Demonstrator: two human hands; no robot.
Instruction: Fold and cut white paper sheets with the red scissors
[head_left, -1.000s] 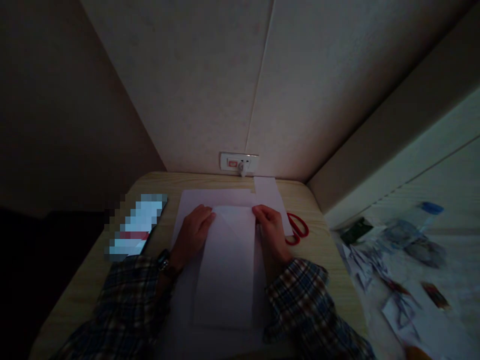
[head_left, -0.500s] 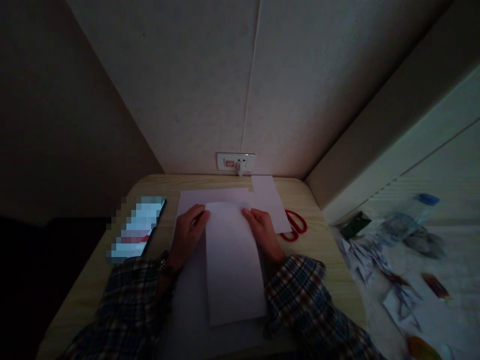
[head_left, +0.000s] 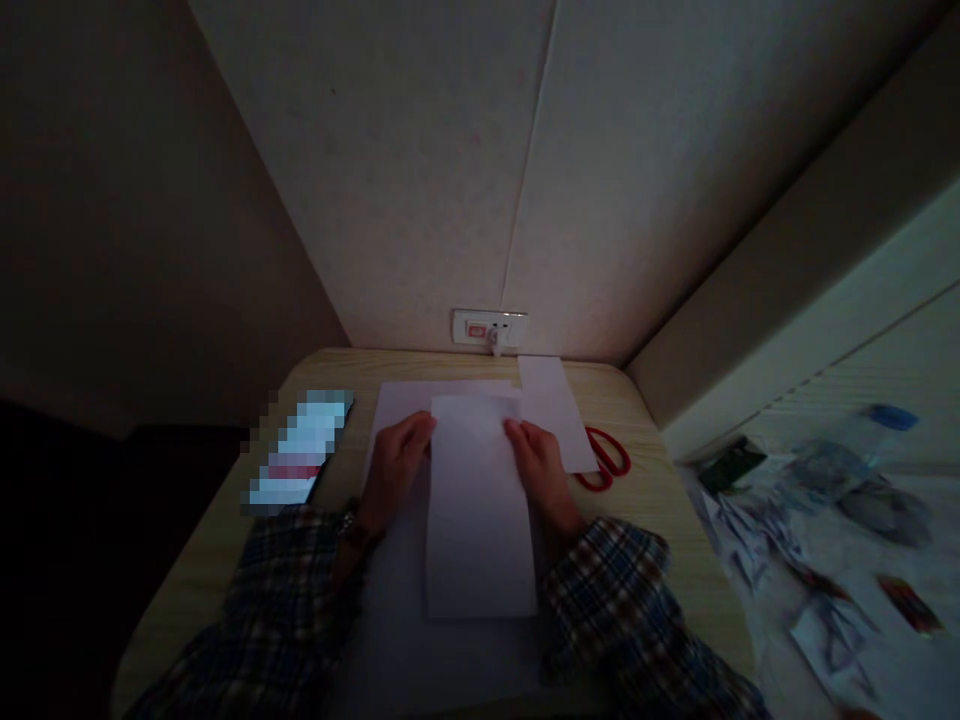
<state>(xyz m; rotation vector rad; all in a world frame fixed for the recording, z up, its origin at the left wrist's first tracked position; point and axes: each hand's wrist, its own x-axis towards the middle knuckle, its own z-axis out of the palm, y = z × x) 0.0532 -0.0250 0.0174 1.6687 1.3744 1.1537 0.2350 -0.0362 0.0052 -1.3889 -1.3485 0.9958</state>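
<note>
A narrow folded white sheet (head_left: 477,520) lies lengthwise on a larger white sheet (head_left: 397,405) on the small wooden table (head_left: 225,540). My left hand (head_left: 397,465) rests at the folded sheet's upper left edge, fingertips on the paper. On the upper right edge lies my right hand (head_left: 541,468), its fingers curled onto the paper near the top. Both sleeves are plaid; a watch sits on my left wrist. The light is very dim.
Red-handled scissors (head_left: 606,460) lie right of my right hand, partly under a paper strip (head_left: 553,405). A blurred-out phone (head_left: 300,452) lies at the left. A wall socket (head_left: 489,327) sits behind the table. Paper scraps and a bottle (head_left: 862,440) lie on the surface at right.
A triangular fold showed on the sheet a second ago; now it reads as a plain narrow strip. Both hands stay at its upper corners. The camera has shifted slightly.
</note>
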